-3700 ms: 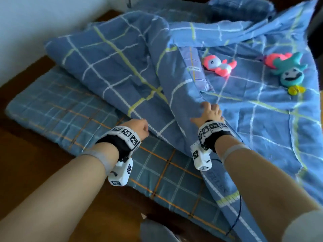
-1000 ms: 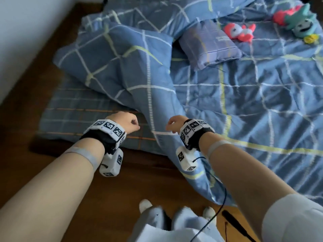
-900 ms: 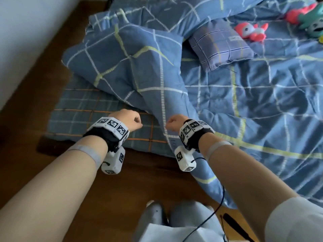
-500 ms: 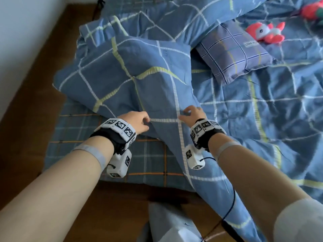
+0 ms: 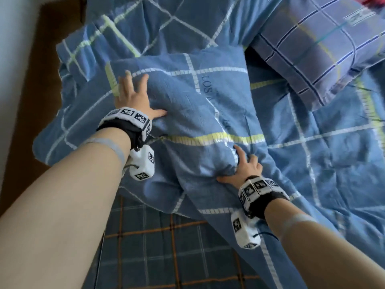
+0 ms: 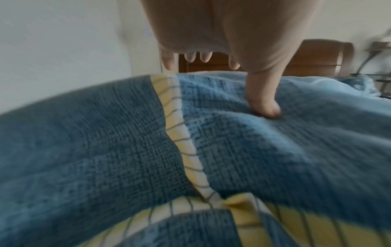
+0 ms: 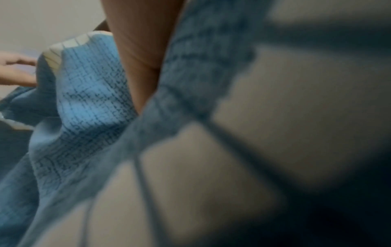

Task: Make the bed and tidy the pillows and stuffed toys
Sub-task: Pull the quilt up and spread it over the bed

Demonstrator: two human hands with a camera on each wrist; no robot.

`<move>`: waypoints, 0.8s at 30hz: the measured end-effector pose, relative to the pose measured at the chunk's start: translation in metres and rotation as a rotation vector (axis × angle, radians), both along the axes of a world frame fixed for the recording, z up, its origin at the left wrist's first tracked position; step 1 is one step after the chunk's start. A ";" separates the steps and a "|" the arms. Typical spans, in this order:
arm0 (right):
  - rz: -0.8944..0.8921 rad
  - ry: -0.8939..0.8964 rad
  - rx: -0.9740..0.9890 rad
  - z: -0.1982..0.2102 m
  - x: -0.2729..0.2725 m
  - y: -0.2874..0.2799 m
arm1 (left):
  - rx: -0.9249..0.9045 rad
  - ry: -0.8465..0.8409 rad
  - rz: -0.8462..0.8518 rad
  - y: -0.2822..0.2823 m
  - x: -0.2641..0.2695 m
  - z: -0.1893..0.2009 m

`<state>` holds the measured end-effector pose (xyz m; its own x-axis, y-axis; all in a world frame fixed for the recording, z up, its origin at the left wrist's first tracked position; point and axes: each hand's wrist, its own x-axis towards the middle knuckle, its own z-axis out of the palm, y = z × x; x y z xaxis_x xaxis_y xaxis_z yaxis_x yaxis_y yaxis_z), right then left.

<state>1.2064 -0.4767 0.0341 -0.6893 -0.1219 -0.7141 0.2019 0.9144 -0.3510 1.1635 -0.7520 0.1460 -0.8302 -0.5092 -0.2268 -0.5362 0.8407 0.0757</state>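
Head view shows the blue checked duvet bunched in a thick fold across the near left part of the bed, its bulk spreading away to the right. The left hand lies flat on top of the fold, fingers spread and straight, thumb pressed into the cloth. The left wrist view agrees: the thumb dents the duvet while the other fingers reach out beyond the fold. The right hand sits lower on the fold, nearer the bed's near edge, its fingers curled into a gathered bunch of duvet, which it grips. In the right wrist view only blurred blue cloth against skin is plain.

A purple checked pillow lies on the duvet toward the far right corner. Beneath the duvet's near edge a darker sheet with orange lines covers the bed. A wooden floor and pale wall run along the bed's left side.
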 end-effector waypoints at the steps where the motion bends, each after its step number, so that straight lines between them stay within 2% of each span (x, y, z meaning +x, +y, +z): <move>1: -0.006 -0.007 0.002 -0.005 -0.001 0.000 | 0.048 -0.010 0.031 -0.006 -0.005 -0.008; 4: -0.022 -0.017 0.007 -0.013 -0.004 0.000 | 0.137 -0.092 0.033 -0.011 -0.012 -0.025; 6: -0.025 -0.014 0.011 -0.014 -0.004 -0.001 | 0.049 -0.144 -0.048 -0.005 -0.010 -0.030; 8: -0.029 0.000 0.011 -0.013 -0.002 -0.002 | -0.033 -0.197 -0.053 0.001 -0.008 -0.030; 12: -0.041 0.004 -0.013 -0.003 0.002 0.000 | -0.009 -0.299 -0.029 0.010 0.009 -0.022; 14: 0.014 0.016 -0.049 0.008 0.005 0.004 | -0.012 -0.312 -0.061 0.019 0.026 -0.012; 21: 0.228 0.053 -0.090 0.074 0.043 0.009 | -0.029 -0.184 -0.034 0.040 0.142 0.030; 24: 0.336 0.042 -0.044 0.107 0.085 0.002 | 0.000 -0.284 0.104 0.035 0.218 0.047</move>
<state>1.2913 -0.4749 0.1409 -0.6344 -0.3773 -0.6746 -0.1232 0.9110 -0.3935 1.3812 -0.7171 0.1926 -0.6768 -0.5885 -0.4422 -0.6194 0.7799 -0.0898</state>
